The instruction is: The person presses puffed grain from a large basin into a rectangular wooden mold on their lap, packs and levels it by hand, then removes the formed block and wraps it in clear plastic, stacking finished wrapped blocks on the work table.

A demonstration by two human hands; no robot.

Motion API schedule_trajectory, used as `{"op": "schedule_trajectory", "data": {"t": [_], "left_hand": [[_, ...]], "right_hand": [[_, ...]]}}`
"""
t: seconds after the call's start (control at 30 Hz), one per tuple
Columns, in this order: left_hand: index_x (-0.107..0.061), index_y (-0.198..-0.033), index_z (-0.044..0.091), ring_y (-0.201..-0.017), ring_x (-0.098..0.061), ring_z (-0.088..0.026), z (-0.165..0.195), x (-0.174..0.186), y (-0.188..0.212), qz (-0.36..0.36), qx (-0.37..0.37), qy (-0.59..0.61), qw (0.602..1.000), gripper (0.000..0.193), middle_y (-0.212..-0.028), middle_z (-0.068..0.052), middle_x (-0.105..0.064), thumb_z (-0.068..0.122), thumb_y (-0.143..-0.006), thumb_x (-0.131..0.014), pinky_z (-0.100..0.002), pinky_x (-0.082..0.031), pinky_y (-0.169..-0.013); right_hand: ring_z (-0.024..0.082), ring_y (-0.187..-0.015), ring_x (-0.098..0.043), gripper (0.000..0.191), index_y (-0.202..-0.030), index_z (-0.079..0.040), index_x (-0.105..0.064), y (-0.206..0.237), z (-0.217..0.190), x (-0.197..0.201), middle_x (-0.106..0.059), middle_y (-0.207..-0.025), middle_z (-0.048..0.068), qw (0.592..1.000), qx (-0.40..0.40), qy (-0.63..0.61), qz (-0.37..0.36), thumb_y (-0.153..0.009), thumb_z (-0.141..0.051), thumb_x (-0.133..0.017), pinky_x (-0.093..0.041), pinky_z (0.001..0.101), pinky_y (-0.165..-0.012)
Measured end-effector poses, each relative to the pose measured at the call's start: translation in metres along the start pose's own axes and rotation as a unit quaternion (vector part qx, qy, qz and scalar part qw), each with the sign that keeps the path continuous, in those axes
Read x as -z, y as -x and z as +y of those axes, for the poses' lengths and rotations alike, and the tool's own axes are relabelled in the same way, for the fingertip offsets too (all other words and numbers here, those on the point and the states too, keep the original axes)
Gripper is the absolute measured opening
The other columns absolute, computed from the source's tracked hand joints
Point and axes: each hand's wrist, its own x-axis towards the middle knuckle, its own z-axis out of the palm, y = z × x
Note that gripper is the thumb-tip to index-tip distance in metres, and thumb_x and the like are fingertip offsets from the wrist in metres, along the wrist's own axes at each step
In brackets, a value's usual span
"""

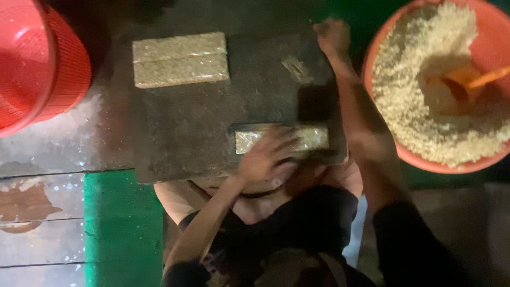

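Left hand pressing a packed block on the board

Your left hand point(265, 151) is lying flat, fingers spread, on the clear-wrapped grain block point(313, 138) at the near edge of the dark board point(186, 122). Your right hand point(332, 36) is reaching to the board's far edge beside the orange basin point(425, 159); its grip is blurred, so you cannot tell

A flat, rectangular clear packet of pale grain point(297, 139) lay lengthwise at the near edge of a dark board, its left end covered; it seemed sealed, though blurred.
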Motion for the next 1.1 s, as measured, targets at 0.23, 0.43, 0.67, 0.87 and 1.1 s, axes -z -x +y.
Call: {"op": "schedule_trajectory", "data": {"t": [0.23, 0.43, 0.67, 0.87, 1.1], "left_hand": [[-0.029, -0.160, 0.013, -0.139, -0.045, -0.045, -0.037, 0.064, 0.070, -0.037, 0.289, 0.084, 0.953, 0.118, -0.151, -0.023, -0.040, 0.046, -0.065, -0.091, -0.052, -0.044, -0.111], [-0.029, -0.160, 0.011, -0.136, -0.047, -0.046, -0.041, 0.055, 0.081, 0.008, 0.302, 0.069, 0.951, 0.119, -0.146, -0.024, -0.046, 0.035, -0.066, -0.098, -0.052, -0.045, -0.110], [-0.028, -0.158, 0.008, -0.129, -0.051, -0.046, -0.060, 0.042, 0.097, 0.028, 0.268, 0.069, 0.960, 0.117, -0.141, -0.025, -0.050, 0.033, -0.067, -0.097, -0.052, -0.045, -0.106], [-0.029, -0.163, 0.011, -0.133, -0.054, -0.043, -0.066, 0.037, 0.111, 0.053, 0.259, 0.063, 0.962, 0.099, -0.147, -0.021, -0.051, 0.024, -0.084, -0.088, -0.049, -0.049, -0.113], [-0.031, -0.154, 0.010, -0.135, -0.049, -0.044, -0.050, 0.043, 0.097, 0.035, 0.283, 0.067, 0.956, 0.118, -0.147, -0.024, -0.047, 0.034, -0.060, -0.098, -0.051, -0.045, -0.108]], "right_hand": [[0.039, -0.103, -0.068, 0.049, -0.123, -0.007, -0.072, 0.094, -0.038, 0.013, -0.072, -0.119, 0.020, 0.984, 0.145, 0.097, -0.032, -0.096, -0.047, -0.066, -0.056, 0.0520, -0.080], [0.036, -0.110, -0.065, 0.030, -0.130, -0.006, -0.065, 0.265, -0.034, 0.034, -0.067, -0.117, 0.020, 0.990, -0.131, 0.017, -0.050, -0.110, -0.028, -0.068, -0.052, 0.0474, -0.096], [0.036, -0.097, -0.063, 0.028, -0.123, -0.004, -0.065, 0.335, -0.136, -0.045, -0.062, -0.110, 0.018, 0.997, -0.017, -0.073, -0.002, -0.101, -0.022, -0.071, -0.049, 0.0504, -0.084], [0.034, -0.090, -0.062, 0.027, -0.120, -0.005, -0.065, 0.319, -0.186, -0.079, -0.060, -0.106, 0.015, 0.985, 0.108, -0.131, 0.030, -0.097, -0.018, -0.073, -0.050, 0.0501, -0.075], [0.021, -0.091, -0.068, 0.032, -0.133, -0.015, -0.070, 0.358, -0.054, -0.041, -0.072, -0.110, 0.006, 0.990, -0.077, -0.114, -0.021, -0.104, -0.029, -0.068, -0.057, 0.0406, -0.083]]}}
